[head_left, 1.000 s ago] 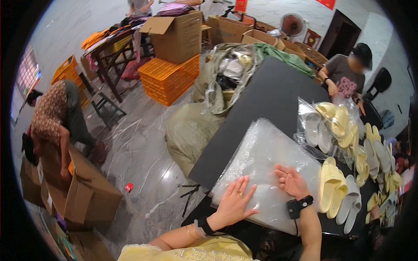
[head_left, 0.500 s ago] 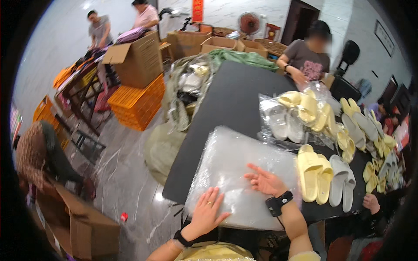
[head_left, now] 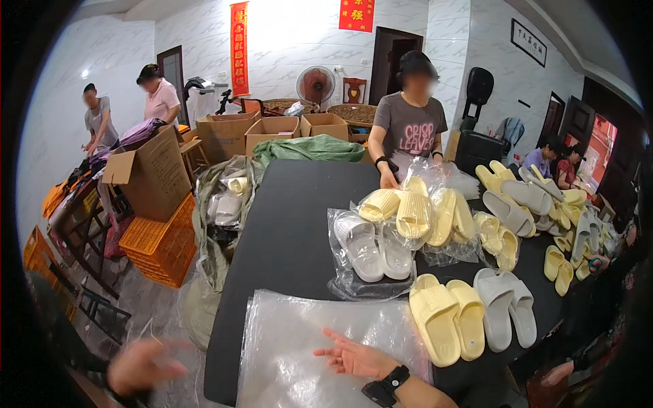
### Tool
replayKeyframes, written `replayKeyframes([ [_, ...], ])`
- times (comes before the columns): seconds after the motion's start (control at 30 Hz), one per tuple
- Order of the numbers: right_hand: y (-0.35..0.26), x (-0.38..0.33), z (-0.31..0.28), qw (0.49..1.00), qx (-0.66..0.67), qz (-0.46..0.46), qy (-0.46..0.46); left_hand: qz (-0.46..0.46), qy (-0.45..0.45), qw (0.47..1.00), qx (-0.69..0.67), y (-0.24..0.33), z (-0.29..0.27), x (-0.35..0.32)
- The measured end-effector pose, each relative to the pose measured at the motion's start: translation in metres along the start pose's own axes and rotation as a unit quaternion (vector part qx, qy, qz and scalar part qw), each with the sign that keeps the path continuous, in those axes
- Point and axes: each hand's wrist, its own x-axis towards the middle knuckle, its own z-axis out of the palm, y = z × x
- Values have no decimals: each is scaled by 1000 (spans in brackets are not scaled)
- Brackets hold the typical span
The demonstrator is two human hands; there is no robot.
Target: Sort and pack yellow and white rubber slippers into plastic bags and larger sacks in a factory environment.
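We see the right hand [head_left: 354, 355] spread, empty, over the clear bags [head_left: 286, 340], left of the nearest yellow slippers [head_left: 434, 323]; contact unclear. Bags' near edge cut off. The left hand [head_left: 146, 367] blurs; we can't tell its grip.

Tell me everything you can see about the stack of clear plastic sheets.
The stack of clear plastic sheets looks glossy and faintly wrinkled, with whitish glare and slightly uneven layers at its left edge. It lies flat on the black table, cropped at the bottom, yellow slippers by its right edge. The right hand is over it; contact is unclear.
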Motion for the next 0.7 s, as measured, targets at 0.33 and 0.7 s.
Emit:
replayKeyframes([
  [0.33,-7,-8,7,1000,23,0,8,-88,367,926,11,-171,-146,239],
  [0.7,-1,-9,15,994,31,23,106,-91,110,837,528,-354,87,417],
])
